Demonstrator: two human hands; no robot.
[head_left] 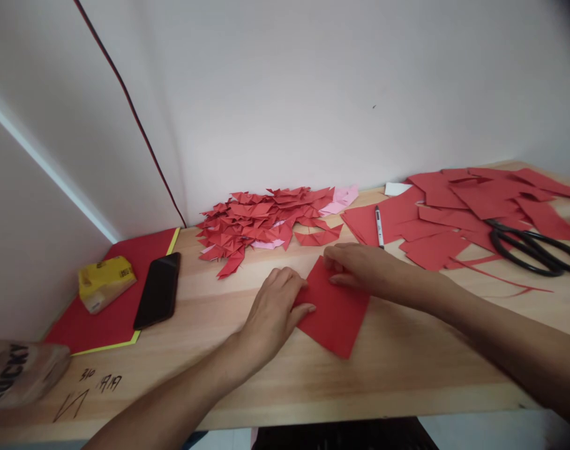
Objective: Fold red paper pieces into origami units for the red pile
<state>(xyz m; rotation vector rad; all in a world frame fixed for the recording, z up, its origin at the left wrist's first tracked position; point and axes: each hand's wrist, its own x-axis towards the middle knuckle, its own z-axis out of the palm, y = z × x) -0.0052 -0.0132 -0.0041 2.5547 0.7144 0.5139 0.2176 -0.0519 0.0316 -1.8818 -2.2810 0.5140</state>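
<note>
A square sheet of red paper (337,315) lies turned like a diamond on the wooden table in front of me. At its left corner, my left hand (276,305) has thumb and curled fingers on the edge of the sheet. Over the top corner my right hand (348,265) is closed, its fingertips pinching or pressing the paper; the exact contact is hidden. Behind my hands lies a heap of folded red paper pieces (261,219) with some pink ones among them.
Red paper sheets and offcuts (482,203) spread across the back right, with black-handled scissors (531,247) and a marker (379,226) by them. At left, a phone (157,290) and yellow tissue pack (107,281) rest on a red folder (72,325). A bag (22,372) stands front left.
</note>
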